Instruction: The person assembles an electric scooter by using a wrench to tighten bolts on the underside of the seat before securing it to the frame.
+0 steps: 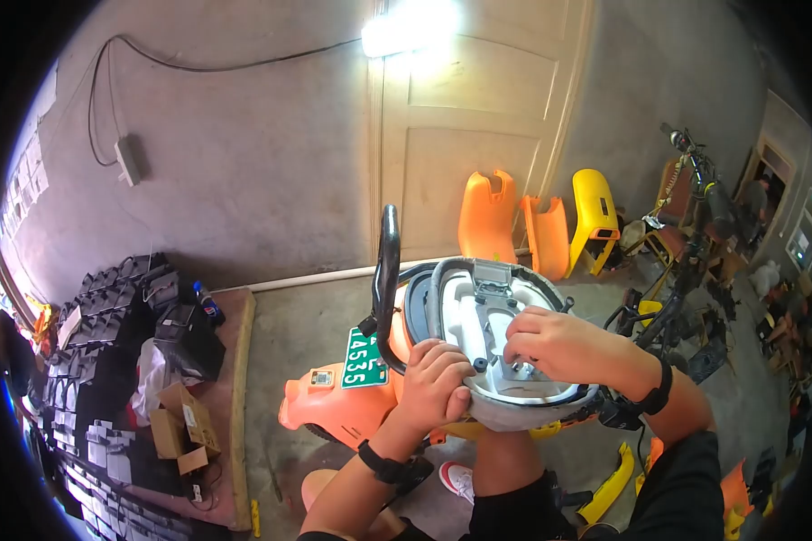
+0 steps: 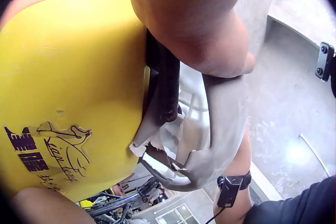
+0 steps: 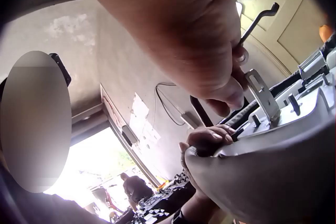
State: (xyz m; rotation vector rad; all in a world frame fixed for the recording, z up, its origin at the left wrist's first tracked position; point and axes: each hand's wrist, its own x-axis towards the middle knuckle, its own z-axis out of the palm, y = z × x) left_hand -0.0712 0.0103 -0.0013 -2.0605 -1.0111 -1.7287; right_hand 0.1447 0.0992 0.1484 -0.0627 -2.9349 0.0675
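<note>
A grey-edged scooter seat [image 1: 501, 417] lies tipped with its white underside [image 1: 465, 316] facing up. My left hand [image 1: 435, 383] grips its near-left rim, fingers curled over the edge. In the left wrist view, the torn grey cover [image 2: 228, 124] shows below that hand. My right hand [image 1: 550, 343] is over the underside with bent fingers, close to an upright slotted metal bracket [image 3: 262, 98] in the right wrist view. I cannot tell whether its fingertips pinch anything small. A dark knob [image 1: 480, 364] sits on the underside between the hands.
The orange scooter body [image 1: 334, 410] with a green plate [image 1: 365, 359] and a black grab bar [image 1: 388, 270] stands at left. Its yellow panel [image 2: 68, 77] is close to the left wrist. Orange covers [image 1: 487, 216] lean by the door; black batteries [image 1: 108, 316] fill the left platform.
</note>
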